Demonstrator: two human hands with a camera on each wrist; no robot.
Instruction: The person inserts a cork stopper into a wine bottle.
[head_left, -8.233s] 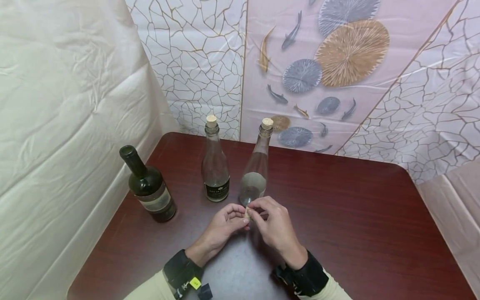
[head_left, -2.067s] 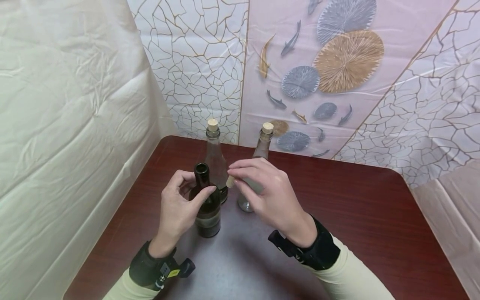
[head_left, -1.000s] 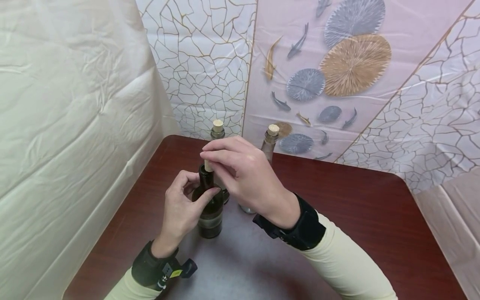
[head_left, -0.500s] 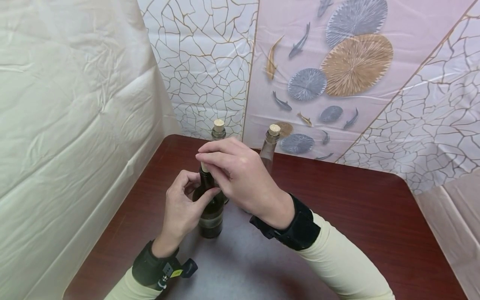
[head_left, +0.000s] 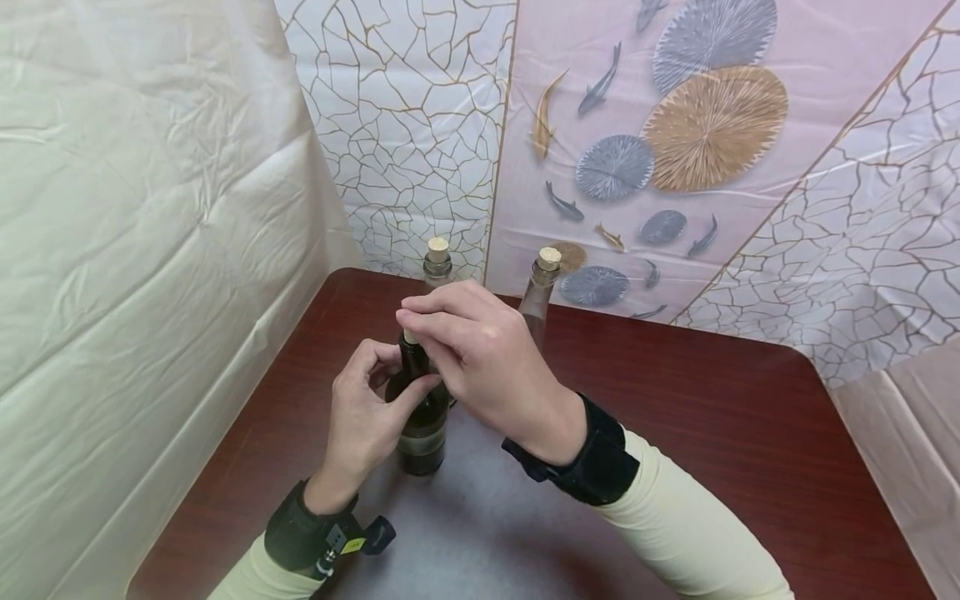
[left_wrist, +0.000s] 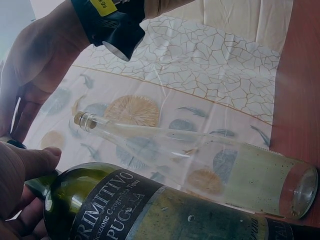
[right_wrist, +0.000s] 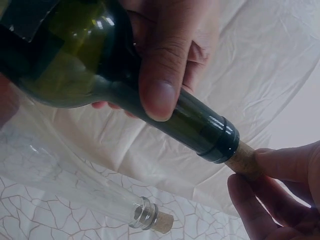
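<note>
A dark green wine bottle (head_left: 422, 435) stands upright on the table. My left hand (head_left: 365, 408) grips it round the neck and shoulder, as the right wrist view also shows with the thumb across the green neck (right_wrist: 192, 125). Between the thumb and fingers of my right hand (head_left: 487, 358) a cork (right_wrist: 243, 159) is pinched. Its lower end sits in the bottle's mouth, and part of it sticks out. In the head view most of the cork is hidden behind the right fingers. The left wrist view shows the bottle's label (left_wrist: 150, 210) close up.
Two clear glass bottles stand behind the hands, a left one (head_left: 437, 271) and a right one (head_left: 537, 300), each with a cork in its mouth. The dark red table (head_left: 675, 400) ends at patterned cloth (head_left: 405, 125) behind and pale cloth (head_left: 172, 250) on the left.
The green bottle has come from the left to the middle, now in my left hand. My right hand has brought the cork over to its mouth, and the cork has gone in slightly.
</note>
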